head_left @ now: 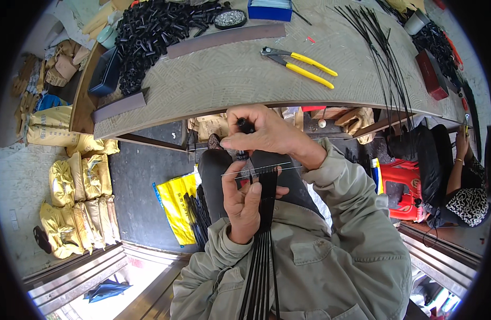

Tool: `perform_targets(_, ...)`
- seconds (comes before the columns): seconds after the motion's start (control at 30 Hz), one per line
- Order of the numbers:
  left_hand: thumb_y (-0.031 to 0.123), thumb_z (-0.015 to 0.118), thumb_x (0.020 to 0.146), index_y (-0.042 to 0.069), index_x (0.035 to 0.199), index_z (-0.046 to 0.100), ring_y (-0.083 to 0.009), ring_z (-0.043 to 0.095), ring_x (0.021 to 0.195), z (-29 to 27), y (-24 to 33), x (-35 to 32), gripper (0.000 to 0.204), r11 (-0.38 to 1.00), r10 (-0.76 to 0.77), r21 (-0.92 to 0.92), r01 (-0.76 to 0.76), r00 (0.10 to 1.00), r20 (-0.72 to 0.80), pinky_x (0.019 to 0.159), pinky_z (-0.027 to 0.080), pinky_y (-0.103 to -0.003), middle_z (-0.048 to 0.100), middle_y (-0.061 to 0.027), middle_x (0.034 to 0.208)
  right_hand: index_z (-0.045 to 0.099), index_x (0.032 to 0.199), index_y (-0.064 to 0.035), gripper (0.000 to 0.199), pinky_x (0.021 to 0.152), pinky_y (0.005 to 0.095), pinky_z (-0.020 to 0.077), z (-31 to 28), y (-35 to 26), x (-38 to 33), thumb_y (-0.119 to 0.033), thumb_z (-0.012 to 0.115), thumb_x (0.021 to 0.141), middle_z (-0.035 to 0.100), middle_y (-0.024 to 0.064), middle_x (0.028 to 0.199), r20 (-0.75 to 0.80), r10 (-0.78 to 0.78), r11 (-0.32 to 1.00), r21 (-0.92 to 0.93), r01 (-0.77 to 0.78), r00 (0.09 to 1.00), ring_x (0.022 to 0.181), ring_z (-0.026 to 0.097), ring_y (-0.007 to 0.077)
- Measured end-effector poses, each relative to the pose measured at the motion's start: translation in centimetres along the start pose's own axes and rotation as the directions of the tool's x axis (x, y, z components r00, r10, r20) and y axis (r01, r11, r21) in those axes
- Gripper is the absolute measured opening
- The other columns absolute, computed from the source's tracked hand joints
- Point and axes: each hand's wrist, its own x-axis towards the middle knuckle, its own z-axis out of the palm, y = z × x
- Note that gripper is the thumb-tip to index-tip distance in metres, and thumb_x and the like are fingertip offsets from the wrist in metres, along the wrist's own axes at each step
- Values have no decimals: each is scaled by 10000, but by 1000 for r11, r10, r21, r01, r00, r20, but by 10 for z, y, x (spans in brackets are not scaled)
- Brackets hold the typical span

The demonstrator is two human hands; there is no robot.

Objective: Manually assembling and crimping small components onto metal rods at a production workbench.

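Note:
My right hand point(272, 133) is just beyond the table's front edge, thumb and fingers closed on a small black tubular part point(245, 126). The part's ridged lower end points down toward my left hand. Below it, my left hand point(242, 209) is closed around a flat bundle of thin black rods point(262, 256), which runs down over my lap. A thin straight metal wire point(236, 172) lies crosswise at the top of the bundle, by my left fingertips. Whether the tubular part touches the wire cannot be made out.
On the table point(218, 80) lie yellow-handled pliers point(304, 66), a heap of black tubular parts point(154, 37), a blue box point(269, 10) and long black rods point(381, 53). Yellow sacks point(77, 181) line the left. Another person's arm point(458, 160) shows beside a red chair point(405, 186).

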Motion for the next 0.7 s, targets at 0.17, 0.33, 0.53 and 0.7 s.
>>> perform_targets(0.17, 128, 432, 915, 66, 1271, 231, -272, 632, 774, 0, 1, 1, 414, 1000, -2, -3, 2, 1000, -7, 693, 543, -379, 553, -287, 1043, 441, 646, -78, 295, 447, 177, 323, 1, -4, -2, -175, 703, 740, 461, -48, 624, -2, 40, 999, 22, -40, 999, 538, 436, 16)
perform_targets(0.33, 60, 379, 927, 60, 1182, 226, -296, 632, 830, -7, 0, 4, 298, 999, -3, -36, 5, 999, 53, 721, 526, -342, 525, -289, 1091, 454, 650, -62, 275, 442, 184, 331, 3, -3, -6, -141, 704, 734, 485, -38, 646, 10, 55, 994, 92, -56, 998, 534, 436, 22)
perform_targets(0.53, 84, 406, 923, 59, 1128, 257, -286, 634, 807, -5, 2, 5, 255, 999, -5, -35, 5, 1000, 11, 695, 536, -342, 540, -280, 1061, 453, 654, -72, 293, 438, 185, 313, 5, 1, -7, -172, 715, 740, 442, -55, 608, 37, -19, 999, 35, 18, 999, 527, 396, 15)
perform_targets(0.7, 84, 412, 922, 64, 1103, 265, -284, 634, 810, -6, 2, 6, 234, 1000, 8, -21, -7, 1000, 11, 694, 538, -340, 547, -277, 1050, 484, 668, -47, 238, 499, 198, 361, 4, 1, -7, -109, 708, 720, 519, -12, 663, 77, -94, 995, -35, 97, 993, 572, 466, 45)
